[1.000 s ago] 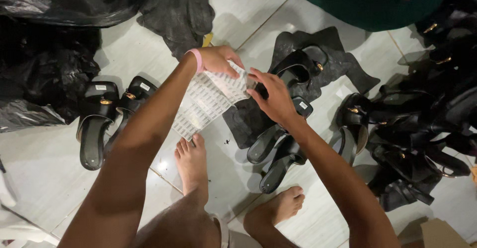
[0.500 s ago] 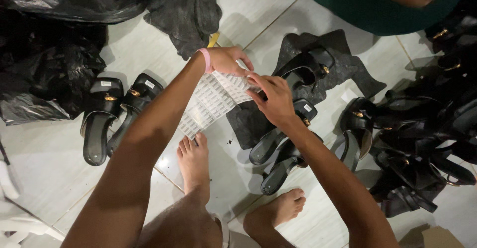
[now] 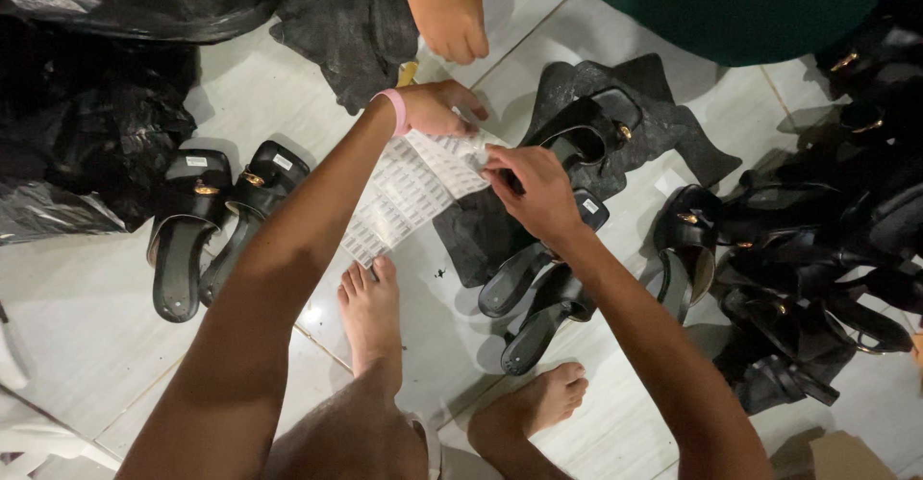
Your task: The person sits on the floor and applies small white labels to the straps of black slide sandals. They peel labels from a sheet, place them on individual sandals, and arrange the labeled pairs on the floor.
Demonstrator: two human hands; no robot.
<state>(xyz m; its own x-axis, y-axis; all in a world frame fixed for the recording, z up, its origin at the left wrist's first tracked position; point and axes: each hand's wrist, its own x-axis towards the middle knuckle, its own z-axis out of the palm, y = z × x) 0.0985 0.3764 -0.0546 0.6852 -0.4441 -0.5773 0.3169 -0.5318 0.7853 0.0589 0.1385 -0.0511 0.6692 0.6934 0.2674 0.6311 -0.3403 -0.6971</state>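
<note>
Two feet: bare, seen at the bottom of the view on the pale tiled floor (image 3: 87, 355), one foot (image 3: 370, 312) just below the lower end of the sheet, the other foot (image 3: 538, 403) nearer the right.
Left arm: stretched up from the lower left, with a pink band (image 3: 394, 110) worn at the wrist.
Left hand (image 3: 437, 107): closed on the top edge of the sticker sheet, thumb and fingers pinched together over it.
Right hand (image 3: 538, 192): fingertips pressed together at the upper right corner of the sheet, as if a small sticker is pinched; whether one is actually held cannot be told.
Sticker sheet (image 3: 409, 192): a white sheet with rows of small labels, held above the floor between both hands, hanging down towards the left foot.
Sandals under the hands (image 3: 538, 297): black ones laid on a dark cloth (image 3: 461, 240), just beside the right hand.
Pair at left (image 3: 216, 221): two black sandals with gold buckles, side by side on the tiles, well apart from the sheet.
Heap at right (image 3: 817, 269): many black sandals piled together.
Black bags (image 3: 87, 105): crumpled plastic along the left and top edges.
Other person's hand (image 3: 447, 9): hanging at the top, above the left hand, not touching it; a green garment (image 3: 731, 4) is seen beside it.
</note>
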